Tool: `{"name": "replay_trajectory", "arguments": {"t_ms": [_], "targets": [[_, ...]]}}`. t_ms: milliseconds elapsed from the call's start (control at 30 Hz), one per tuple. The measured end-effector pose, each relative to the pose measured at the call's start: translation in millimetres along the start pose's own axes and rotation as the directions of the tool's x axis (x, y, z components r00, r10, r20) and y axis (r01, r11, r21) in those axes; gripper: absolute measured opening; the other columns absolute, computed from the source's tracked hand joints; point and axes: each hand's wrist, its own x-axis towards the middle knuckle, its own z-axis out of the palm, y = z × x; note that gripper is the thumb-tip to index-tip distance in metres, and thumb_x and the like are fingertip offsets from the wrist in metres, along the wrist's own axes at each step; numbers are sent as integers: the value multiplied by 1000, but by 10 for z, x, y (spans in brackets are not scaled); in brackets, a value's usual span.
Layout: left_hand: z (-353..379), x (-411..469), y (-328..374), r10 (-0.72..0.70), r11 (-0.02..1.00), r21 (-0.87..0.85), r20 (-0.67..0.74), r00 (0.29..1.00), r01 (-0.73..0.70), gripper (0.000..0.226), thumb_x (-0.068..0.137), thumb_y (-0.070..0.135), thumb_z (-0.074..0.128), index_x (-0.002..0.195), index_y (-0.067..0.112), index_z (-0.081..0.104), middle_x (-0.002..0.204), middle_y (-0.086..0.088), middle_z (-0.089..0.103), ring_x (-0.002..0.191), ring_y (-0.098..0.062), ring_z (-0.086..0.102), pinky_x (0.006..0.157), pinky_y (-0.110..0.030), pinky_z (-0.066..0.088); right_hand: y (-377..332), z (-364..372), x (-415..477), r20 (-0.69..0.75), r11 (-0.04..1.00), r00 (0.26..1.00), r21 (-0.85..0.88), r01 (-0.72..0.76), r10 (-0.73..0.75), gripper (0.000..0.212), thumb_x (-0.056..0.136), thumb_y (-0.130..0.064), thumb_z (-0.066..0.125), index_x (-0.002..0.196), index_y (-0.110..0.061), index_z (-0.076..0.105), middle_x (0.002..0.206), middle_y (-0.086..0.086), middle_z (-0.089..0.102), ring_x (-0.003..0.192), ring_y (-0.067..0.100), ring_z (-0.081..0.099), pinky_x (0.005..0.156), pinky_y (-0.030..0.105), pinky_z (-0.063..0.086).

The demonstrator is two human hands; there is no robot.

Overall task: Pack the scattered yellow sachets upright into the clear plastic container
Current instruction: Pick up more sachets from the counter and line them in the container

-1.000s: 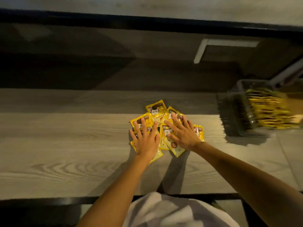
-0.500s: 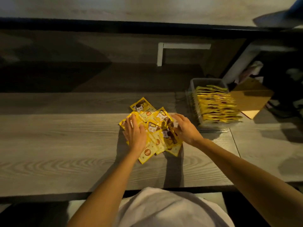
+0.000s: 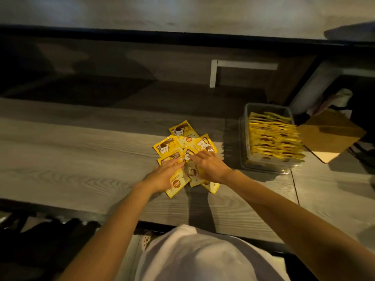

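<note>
Sachets [image 3: 183, 147] regathered (overlapping) under flattened fingers [image 3: 194, 157] of both hands, unclamped.

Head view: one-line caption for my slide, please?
Both hands, left hand and right hand, gather loose yellow sachets beside a nearly full clear container.

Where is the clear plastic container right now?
In the head view, the clear plastic container sits on the table's right side, right of the loose sachets, beside a cardboard piece.
</note>
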Motion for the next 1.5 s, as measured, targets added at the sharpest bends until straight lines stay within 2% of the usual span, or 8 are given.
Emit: {"name": "replay_trajectory", "arguments": {"t_ms": [233, 467, 567, 800, 900, 1033, 1300, 1500], "targets": [[10, 24, 162, -139, 973, 146, -245, 959, 179, 77, 81, 35, 67, 145, 18, 26, 148, -10, 28, 140, -26, 22, 112, -36, 23, 74, 15, -16, -133, 983, 975, 49, -175, 180, 60, 85, -19, 60, 137, -8, 32, 137, 17, 35, 131, 36, 32, 111, 45, 22], [-116, 121, 323, -306, 952, -110, -370, 877, 285, 51, 78, 33, 72, 123, 14, 55, 131, -9, 48, 126, -27, 42, 103, -37, 34, 173, -207, -145, -239, 896, 902, 358, -264, 361, 38, 91, -21, 54, 123, -5, 45, 119, 18, 60, 107, 39, 57, 88, 47, 47], [-310, 136, 463, -307, 948, -229, -475, 825, 220, 29, 83, 24, 66, 107, 7, 64, 117, -14, 58, 112, -31, 54, 88, -36, 42, 243, -324, -219, -283, 829, 869, 513, -222, 407, 40, 89, -22, 59, 122, -6, 44, 112, 17, 63, 101, 36, 61, 83, 47, 53], [-802, 205, 948, -324, 903, -429, -618, 716, 38, 29, 87, 11, 58, 116, 7, 55, 111, -16, 64, 111, -36, 50, 86, -40, 42, 463, -766, -487, -470, 715, 703, 695, -79, 534, 35, 87, -3, 59, 121, -8, 52, 116, 10, 63, 110, 26, 59, 84, 34, 55], [-988, 293, 1176, -270, 891, -445, -670, 692, -84, 27, 84, 3, 57, 109, 11, 59, 105, -13, 67, 106, -32, 55, 87, -36, 44, 668, -969, -568, -513, 671, 609, 740, -44, 605, 10, 87, -13, 61, 94, -6, 62, 96, 10, 68, 92, 22, 64, 71, 32, 52], [-1172, 442, 1501, -209, 865, -452, -719, 663, -218, 29, 82, -1, 60, 108, 11, 62, 101, -8, 67, 99, -20, 59, 76, -24, 44, 995, -1149, -677, -497, 575, 562, 817, 47, 661, 22, 92, -27, 55, 78, -11, 59, 69, -1, 57, 65, 11, 53, 57, 27, 39], [-1366, 924, 1955, -103, 834, -436, -724, 682, -337, 13, 82, -3, 60, 82, 9, 64, 80, -1, 60, 87, -19, 58, 64, -22, 47, 1606, -1259, -799, -499, 509, 377, 857, 82, 780, 32, 92, -28, 55, 110, -5, 67, 108, 13, 68, 97, 20, 62, 72, 23, 47], [-1361, 1301, 2219, -84, 789, -495, -673, 735, -364, 11, 82, -5, 61, 78, 5, 64, 85, -13, 69, 85, -22, 64, 73, -30, 50, 1917, -1136, -880, -423, 438, 317, 898, 24, 849, 20, 93, -16, 53, 107, -7, 65, 111, 13, 66, 104, 24, 63, 85, 45, 57]]}}
